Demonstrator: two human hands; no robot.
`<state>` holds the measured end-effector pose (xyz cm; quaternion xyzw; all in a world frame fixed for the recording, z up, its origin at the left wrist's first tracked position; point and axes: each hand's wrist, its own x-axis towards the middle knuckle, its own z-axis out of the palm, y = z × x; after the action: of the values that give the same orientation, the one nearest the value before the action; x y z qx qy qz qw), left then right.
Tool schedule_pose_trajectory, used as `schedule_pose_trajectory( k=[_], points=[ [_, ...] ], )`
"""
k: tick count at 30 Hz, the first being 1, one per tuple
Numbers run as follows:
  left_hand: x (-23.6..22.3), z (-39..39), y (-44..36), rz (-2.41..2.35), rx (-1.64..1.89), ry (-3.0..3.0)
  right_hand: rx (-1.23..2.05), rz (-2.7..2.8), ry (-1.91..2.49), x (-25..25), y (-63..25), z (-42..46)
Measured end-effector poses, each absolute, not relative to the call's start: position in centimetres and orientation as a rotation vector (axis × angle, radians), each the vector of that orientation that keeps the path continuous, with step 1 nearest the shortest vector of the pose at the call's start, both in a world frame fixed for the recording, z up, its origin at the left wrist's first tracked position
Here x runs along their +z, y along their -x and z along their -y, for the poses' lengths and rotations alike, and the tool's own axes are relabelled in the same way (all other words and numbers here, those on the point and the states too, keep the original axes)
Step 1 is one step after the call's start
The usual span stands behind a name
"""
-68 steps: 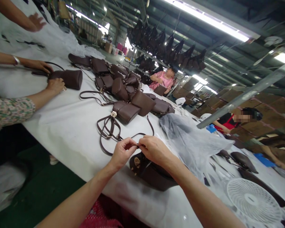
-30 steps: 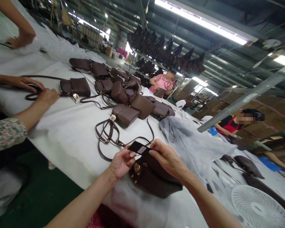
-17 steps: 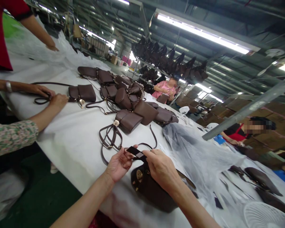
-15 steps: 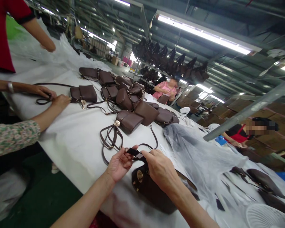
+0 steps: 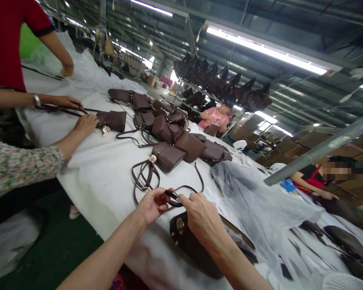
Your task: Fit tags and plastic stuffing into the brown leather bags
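Between my two hands stretches a small black tag [image 5: 172,196], seen nearly edge-on. My left hand [image 5: 150,206] pinches its left end with the fingertips. My right hand [image 5: 203,215] grips the other end between thumb and forefinger. Below my right wrist lies a dark brown handbag [image 5: 193,251] with a round gold emblem; my right hand and forearm cover part of it. A thin brown strap [image 5: 201,173] loops out just beyond my fingers. Farther on rests another brown bag [image 5: 169,157] with a gold charm and a coiled strap.
Several brown bags [image 5: 161,127] are heaped mid-table. At left, a co-worker's hands [image 5: 86,123] handle a bag and its strap. Clear plastic sheeting [image 5: 254,197] covers the table to the right, near a slanted metal post [image 5: 320,149]. A white basket [image 5: 345,282] stands at lower right.
The tag has turned from showing its flat face to nearly edge-on, still in both hands. The co-worker's left hand has moved along the strap. The view has shifted slightly.
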<state>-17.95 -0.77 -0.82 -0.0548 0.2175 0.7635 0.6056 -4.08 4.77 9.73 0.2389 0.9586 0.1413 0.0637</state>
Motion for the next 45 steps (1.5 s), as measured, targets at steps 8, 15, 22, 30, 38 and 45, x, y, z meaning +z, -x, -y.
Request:
schedule_pose_trajectory(
  k=[8,15,22,30,38,45],
  points=[
    [-0.8,1.0,17.8,-0.818,1.789,-0.086,0.503,-2.961,-0.639,8.4,4.4,-5.4],
    [0.8,1.4,17.1,-1.26,1.824,-0.644,0.412,-2.892,-0.575,7.4,5.8,-5.6],
    [1.3,3.4,17.4,-1.31,1.643,-0.946,0.148,-3.063,-0.529,8.9,3.2,-7.6],
    [-3.4,2.6,16.3,-1.596,1.648,-1.04,0.212,-3.135,-0.979,9.2,-3.0,-8.4],
    [-4.4,1.6,16.1,-1.54,1.55,-1.017,0.008,-3.068,-1.093,8.5,-3.8,-8.2],
    [-4.6,0.3,15.5,-1.448,1.594,-0.835,0.044,-3.097,-1.086,8.2,-3.9,-7.8]
  ],
)
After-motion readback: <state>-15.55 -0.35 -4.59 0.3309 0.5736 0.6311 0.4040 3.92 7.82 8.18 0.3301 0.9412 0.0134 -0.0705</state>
